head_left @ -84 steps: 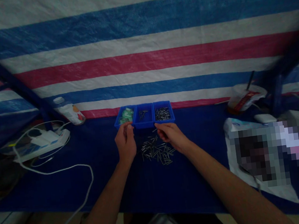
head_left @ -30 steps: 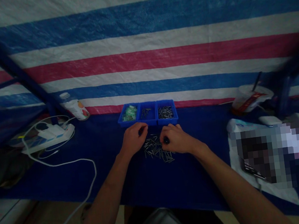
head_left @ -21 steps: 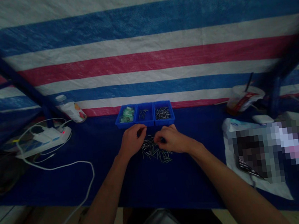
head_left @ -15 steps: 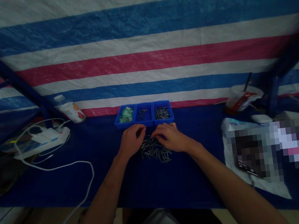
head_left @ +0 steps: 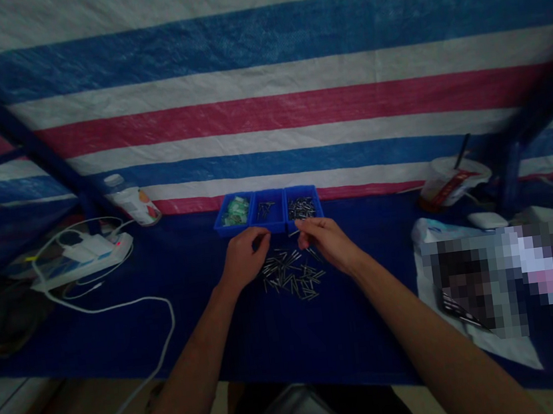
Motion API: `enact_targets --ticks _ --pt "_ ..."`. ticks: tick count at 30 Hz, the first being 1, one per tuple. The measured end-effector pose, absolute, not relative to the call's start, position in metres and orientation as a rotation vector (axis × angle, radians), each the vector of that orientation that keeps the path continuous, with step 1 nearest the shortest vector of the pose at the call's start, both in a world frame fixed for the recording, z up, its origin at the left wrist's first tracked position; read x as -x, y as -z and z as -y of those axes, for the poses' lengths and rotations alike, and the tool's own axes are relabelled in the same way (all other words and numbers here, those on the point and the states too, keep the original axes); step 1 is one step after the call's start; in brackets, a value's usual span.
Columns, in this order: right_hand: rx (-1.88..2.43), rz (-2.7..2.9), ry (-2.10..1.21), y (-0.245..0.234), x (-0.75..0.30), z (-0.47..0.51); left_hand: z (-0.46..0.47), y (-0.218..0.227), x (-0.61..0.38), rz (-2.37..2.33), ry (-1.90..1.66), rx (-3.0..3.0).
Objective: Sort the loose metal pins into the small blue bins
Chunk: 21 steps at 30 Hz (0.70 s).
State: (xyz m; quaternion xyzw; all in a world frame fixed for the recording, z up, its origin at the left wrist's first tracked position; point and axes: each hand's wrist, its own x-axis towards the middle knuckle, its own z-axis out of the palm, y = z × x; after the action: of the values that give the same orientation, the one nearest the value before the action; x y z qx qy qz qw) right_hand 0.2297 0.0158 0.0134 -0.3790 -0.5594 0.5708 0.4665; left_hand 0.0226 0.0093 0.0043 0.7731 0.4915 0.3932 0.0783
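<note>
right grip (head_left: 324, 245) nearly shut, seems to pinch one thin metal pin (head_left: 294, 233); left grip (head_left: 245, 259) curled, hold cannot tell. loose pins (head_left: 292, 275) on table (head_left: 121, 340), blue tray (head_left: 269, 230) at 12 o'clock. step seems sorting; next move calls for pin into right compartment (head_left: 318, 208).

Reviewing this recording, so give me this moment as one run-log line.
left hand: curled beside loose metal pins | right hand: fingertips pinched, near blue bins

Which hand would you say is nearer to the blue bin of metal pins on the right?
Right. The right hand is just in front of the blue bin, near its front edge; the left hand is farther off, in front of the middle bin.
</note>
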Motion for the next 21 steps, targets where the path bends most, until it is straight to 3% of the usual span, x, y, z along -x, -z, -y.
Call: enact_targets --ticks 5,10,17,21 --pt "1.11 1.348 -1.477 -0.004 -0.221 -0.018 -0.01 -0.005 -0.022 -1.475 -1.2 -2.308" --pt "1.079 1.2 -1.35 0.0 -0.217 -0.024 -0.01 -0.006 -0.021 -1.496 -1.182 -2.288" --pt "1.128 2.21 -0.582 0.002 -0.235 -0.02 -0.013 -0.001 -0.02 -1.502 -1.181 -2.25" --pt "1.106 2.533 -0.348 0.0 -0.235 -0.011 -0.013 -0.001 -0.019 -1.499 -1.178 -2.25"
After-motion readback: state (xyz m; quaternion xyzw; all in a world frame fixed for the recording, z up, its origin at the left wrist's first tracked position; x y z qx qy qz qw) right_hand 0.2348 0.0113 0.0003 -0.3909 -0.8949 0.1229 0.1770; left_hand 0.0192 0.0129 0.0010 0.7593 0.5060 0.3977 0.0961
